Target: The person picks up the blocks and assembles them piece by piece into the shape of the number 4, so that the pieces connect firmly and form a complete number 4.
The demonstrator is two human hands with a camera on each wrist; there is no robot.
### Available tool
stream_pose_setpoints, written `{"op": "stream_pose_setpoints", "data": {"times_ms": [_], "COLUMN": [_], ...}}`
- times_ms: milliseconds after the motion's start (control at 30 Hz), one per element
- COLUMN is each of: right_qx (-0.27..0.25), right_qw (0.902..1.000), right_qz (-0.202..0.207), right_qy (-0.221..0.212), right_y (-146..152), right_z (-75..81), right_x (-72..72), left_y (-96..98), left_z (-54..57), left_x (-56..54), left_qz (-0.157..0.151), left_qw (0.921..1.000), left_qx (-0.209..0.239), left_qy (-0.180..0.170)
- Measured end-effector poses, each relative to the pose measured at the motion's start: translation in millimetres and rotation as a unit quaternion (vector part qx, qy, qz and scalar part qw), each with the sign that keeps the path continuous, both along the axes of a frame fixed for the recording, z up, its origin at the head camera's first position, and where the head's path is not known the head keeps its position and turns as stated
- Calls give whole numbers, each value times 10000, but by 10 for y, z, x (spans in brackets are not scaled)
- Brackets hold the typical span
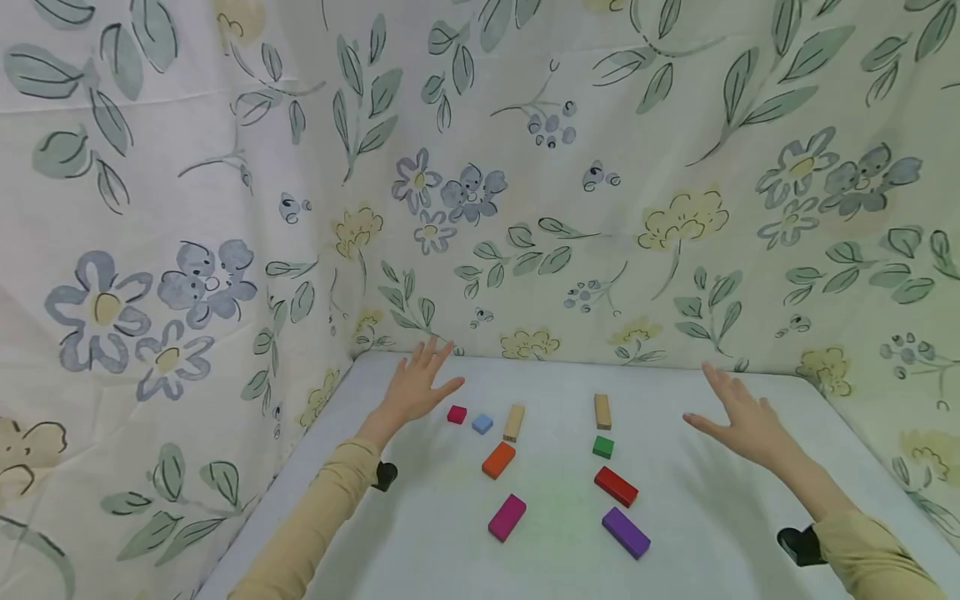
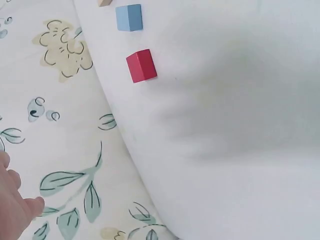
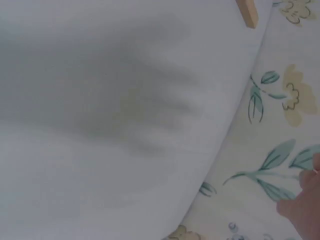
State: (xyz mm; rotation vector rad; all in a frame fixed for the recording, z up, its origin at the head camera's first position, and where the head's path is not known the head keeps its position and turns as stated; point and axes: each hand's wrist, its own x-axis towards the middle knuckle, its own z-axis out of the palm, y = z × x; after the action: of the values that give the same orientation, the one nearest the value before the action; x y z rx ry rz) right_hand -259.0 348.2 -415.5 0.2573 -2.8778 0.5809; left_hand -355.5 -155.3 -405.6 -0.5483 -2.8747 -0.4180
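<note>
My left hand [image 1: 415, 386] is held over the back left of the white table, fingers spread, holding nothing. Nearest to it are a small red cube [image 1: 457, 414] and a light blue cube [image 1: 482, 424]. Over the right side, my right hand [image 1: 745, 421] hovers with its fingers apart and nothing in them. Left of that hand, a wooden block [image 1: 603, 412] stands behind a green cube [image 1: 603, 447]. Another wooden block [image 1: 513, 422] lies beside the blue cube. In the left wrist view the red cube [image 2: 141, 66] shows near the table edge.
Toward the front of the white table [image 1: 555, 567] lie an orange block [image 1: 498, 460] and a magenta block [image 1: 507, 517] on the left. A red block [image 1: 617, 487] and a purple block [image 1: 626, 533] lie on the right. Flower-patterned cloth [image 1: 525, 275] rises behind the table.
</note>
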Motion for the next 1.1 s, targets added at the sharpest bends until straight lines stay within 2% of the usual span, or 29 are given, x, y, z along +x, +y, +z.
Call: {"op": "stream_pose_setpoints", "data": {"times_ms": [300,400,600,867,1100], "right_qx": [-529,-509,-348,-552,-839], "right_qw": [9967,9959,9947,9864,9728], "right_qz": [523,616,927,1518,2045], "right_qy": [-337,-419,-284,-305,-698], "right_y": [-89,-143,-234,-341,-405], "right_z": [12,13,8,20,-31], "right_x": [46,63,105,130,129], "left_y": [52,67,103,167,227], "left_z": [-30,-37,-47,-82,-124], "left_x": [63,82,114,159,236], "left_qz": [-250,-312,-450,-851,-1413], "left_qw": [9989,9981,9952,9871,9747], "left_qx": [401,511,818,1274,1527], "left_qy": [-42,-126,-281,-462,-816]}}
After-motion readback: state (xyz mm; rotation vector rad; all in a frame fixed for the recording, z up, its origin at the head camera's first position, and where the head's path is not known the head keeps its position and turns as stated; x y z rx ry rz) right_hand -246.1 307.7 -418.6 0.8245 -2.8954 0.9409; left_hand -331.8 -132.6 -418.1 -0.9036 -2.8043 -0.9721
